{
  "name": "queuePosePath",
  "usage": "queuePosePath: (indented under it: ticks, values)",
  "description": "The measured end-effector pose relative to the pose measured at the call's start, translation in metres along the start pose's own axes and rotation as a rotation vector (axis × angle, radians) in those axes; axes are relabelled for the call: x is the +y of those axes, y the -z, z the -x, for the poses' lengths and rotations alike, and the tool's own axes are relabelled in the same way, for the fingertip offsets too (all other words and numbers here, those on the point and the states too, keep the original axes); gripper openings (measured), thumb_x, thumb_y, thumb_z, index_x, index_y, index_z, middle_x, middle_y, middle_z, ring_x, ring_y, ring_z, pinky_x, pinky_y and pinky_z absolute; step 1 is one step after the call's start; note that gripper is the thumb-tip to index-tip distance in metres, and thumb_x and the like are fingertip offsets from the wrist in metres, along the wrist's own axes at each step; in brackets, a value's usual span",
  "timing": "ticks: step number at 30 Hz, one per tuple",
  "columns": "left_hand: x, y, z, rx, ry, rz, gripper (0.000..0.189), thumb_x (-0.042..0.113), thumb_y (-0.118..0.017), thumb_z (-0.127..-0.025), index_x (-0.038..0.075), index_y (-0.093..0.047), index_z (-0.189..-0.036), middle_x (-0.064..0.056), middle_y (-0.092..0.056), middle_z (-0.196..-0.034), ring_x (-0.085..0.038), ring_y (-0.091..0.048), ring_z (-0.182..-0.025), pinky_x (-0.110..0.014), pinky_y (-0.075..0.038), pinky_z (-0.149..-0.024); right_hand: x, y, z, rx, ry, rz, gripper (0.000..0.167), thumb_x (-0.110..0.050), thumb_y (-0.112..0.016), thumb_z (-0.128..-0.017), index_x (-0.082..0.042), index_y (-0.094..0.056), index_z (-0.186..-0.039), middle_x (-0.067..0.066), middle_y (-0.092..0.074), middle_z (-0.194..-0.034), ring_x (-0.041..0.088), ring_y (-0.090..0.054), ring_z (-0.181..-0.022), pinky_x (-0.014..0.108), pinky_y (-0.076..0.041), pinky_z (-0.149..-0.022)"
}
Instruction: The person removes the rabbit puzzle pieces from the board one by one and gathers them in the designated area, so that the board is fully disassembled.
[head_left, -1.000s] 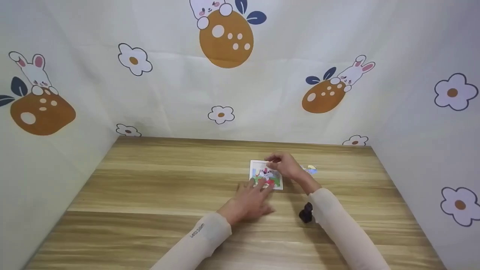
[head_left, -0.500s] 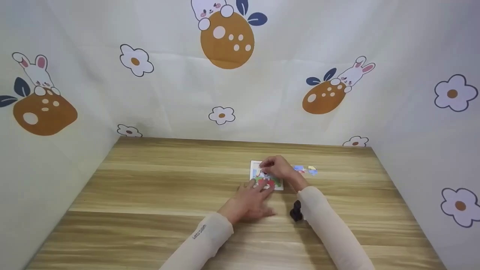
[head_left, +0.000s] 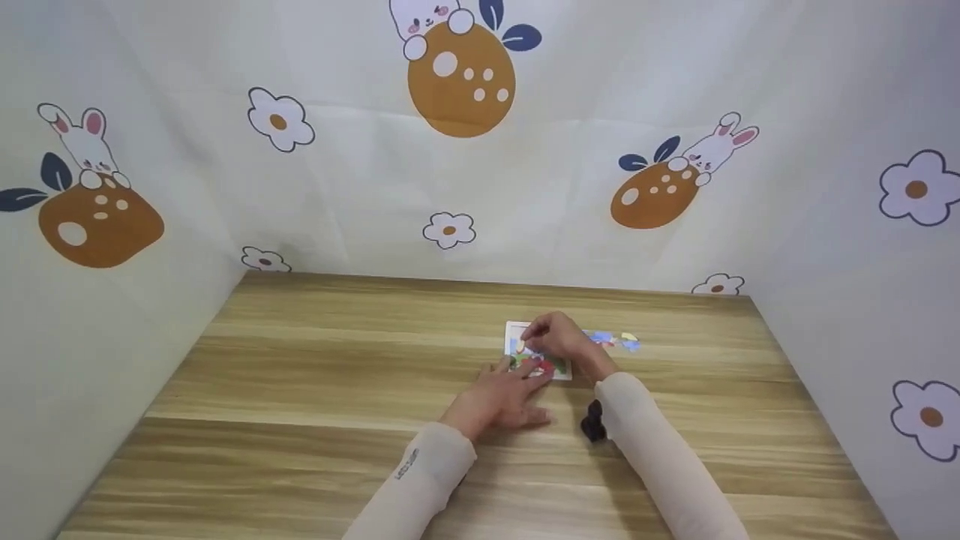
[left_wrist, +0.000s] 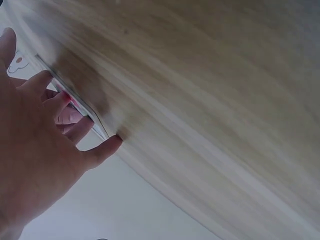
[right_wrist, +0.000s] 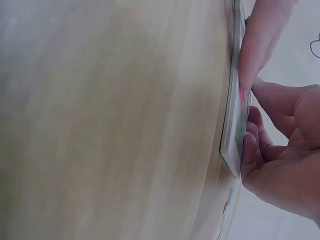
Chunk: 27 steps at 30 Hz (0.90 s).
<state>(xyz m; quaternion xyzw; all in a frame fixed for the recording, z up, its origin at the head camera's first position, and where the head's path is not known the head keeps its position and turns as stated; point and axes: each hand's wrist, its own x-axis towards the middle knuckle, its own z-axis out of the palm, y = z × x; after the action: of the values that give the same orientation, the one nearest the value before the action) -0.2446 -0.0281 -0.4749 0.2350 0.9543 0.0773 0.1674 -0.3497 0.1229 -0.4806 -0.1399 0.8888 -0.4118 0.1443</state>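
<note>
Since a second earlier, our right hand (head_left: 559,335) had shifted left, from the far right corner of the picture board (right_wrist: 231,134) to over its middle, which also brought more of the loose pieces into view. Our left hand (head_left: 504,397) had pretty much stayed put. We had its fingers spread and mostly straight, tips resting on the near side of the board, with one of them touching the table (head_left: 300,375) just beside the edge. The right fingers were bent, thumb close in, right at the printed face; we honestly couldn't tell if they pinched a piece. So the board lay flat between and under both sets of fingers. Right of the right fingers, past the knuckles, we had a blue piece (head_left: 602,337) and, a bit further out, a yellow-and-blue piece (head_left: 631,343). Well beyond all our fingers hung the bunny-print cloth (head_left: 337,187).
</note>
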Motion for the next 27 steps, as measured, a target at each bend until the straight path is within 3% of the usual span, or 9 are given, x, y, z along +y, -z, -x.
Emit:
queuePosePath:
  ticks: [6, 15, 22, 27]
  values:
    - [0.003, 0.001, -0.003, -0.003, 0.007, -0.015, 0.072, 0.066, -0.048, -0.095, 0.035, -0.03, -0.158, 0.004, -0.022, -0.169, -0.036, -0.02, -0.155, -0.06, -0.026, -0.121, 0.0, 0.001, 0.0, -0.005, 0.005, -0.009, 0.011, 0.001, -0.066, -0.089, 0.001, -0.073, -0.097, 0.007, -0.07, -0.092, 0.014, -0.059, -0.084, 0.024, -0.05, -0.077]
    - [0.001, 0.006, -0.002, -0.027, 0.004, 0.012, 0.074, 0.067, -0.049, -0.094, 0.034, -0.029, -0.158, 0.003, -0.02, -0.169, -0.036, -0.015, -0.156, -0.059, -0.022, -0.123, -0.007, 0.004, 0.004, 0.017, 0.084, -0.001, 0.007, 0.003, -0.068, -0.088, 0.001, -0.073, -0.093, 0.007, -0.07, -0.087, 0.011, -0.059, -0.078, 0.021, -0.049, -0.072]
    - [0.001, 0.007, -0.001, -0.044, 0.011, 0.027, 0.077, 0.068, -0.05, -0.093, 0.036, -0.026, -0.159, 0.004, -0.017, -0.17, -0.035, -0.014, -0.157, -0.06, -0.021, -0.124, -0.011, 0.012, 0.007, 0.084, 0.025, -0.05, 0.007, 0.0, -0.067, -0.092, -0.002, -0.072, -0.097, 0.009, -0.071, -0.093, 0.014, -0.065, -0.084, 0.023, -0.054, -0.076]
    - [0.002, 0.006, -0.001, -0.051, 0.025, 0.042, 0.077, 0.067, -0.052, -0.093, 0.036, -0.027, -0.158, 0.005, -0.017, -0.17, -0.035, -0.014, -0.157, -0.06, -0.02, -0.124, -0.009, 0.028, 0.015, 0.114, 0.018, -0.026, 0.008, -0.004, -0.066, -0.094, -0.003, -0.072, -0.1, 0.01, -0.071, -0.099, 0.017, -0.064, -0.092, 0.025, -0.053, -0.082]
